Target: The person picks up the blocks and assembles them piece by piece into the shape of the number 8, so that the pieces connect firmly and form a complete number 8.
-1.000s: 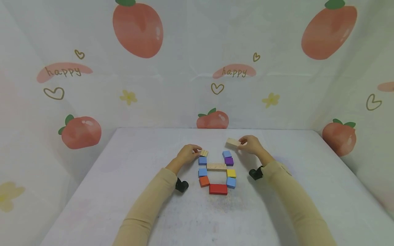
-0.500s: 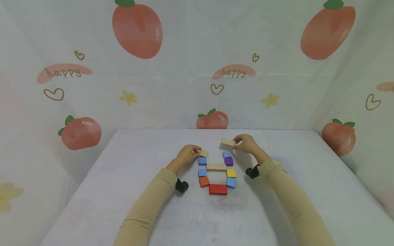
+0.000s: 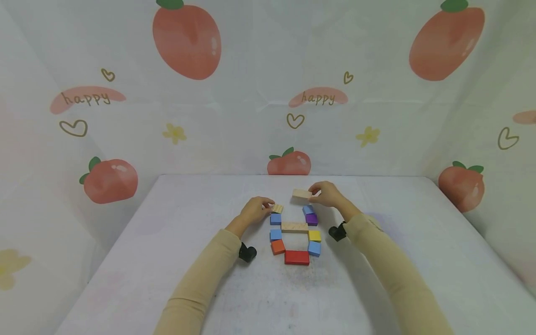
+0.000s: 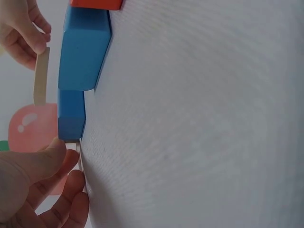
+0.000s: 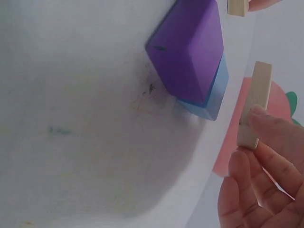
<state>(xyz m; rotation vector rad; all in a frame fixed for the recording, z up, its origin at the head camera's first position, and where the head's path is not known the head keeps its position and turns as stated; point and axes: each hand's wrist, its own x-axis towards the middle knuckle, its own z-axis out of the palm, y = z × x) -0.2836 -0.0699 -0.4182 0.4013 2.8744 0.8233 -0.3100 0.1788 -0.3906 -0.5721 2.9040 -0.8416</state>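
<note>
My right hand (image 3: 326, 194) pinches one end of a plain wooden block (image 3: 301, 193) between thumb and fingers. That block (image 5: 259, 95) is held out to the left, beyond the far ends of two rows of blocks. With thumb and fingertips, my left hand (image 3: 254, 210) holds a small wooden block (image 3: 278, 209) at the far end of the left row; the left wrist view mostly hides it. Nearest the right hand are a light blue block (image 3: 308, 210) and a purple block (image 3: 311, 219). A blue block (image 3: 275, 219) lies just before the left hand's piece.
A longer wooden block (image 3: 294, 227) bridges the rows. Closer in are another blue block (image 3: 275, 235), an orange-red block (image 3: 278, 247), a yellow block (image 3: 314, 236), a blue block (image 3: 314, 248) and a red block (image 3: 297, 257). All stand on a white-covered table (image 3: 167, 260).
My right hand has carried the wooden block leftward, from beyond the right row to between the two rows' far ends. The left hand stays in place on its small block.
</note>
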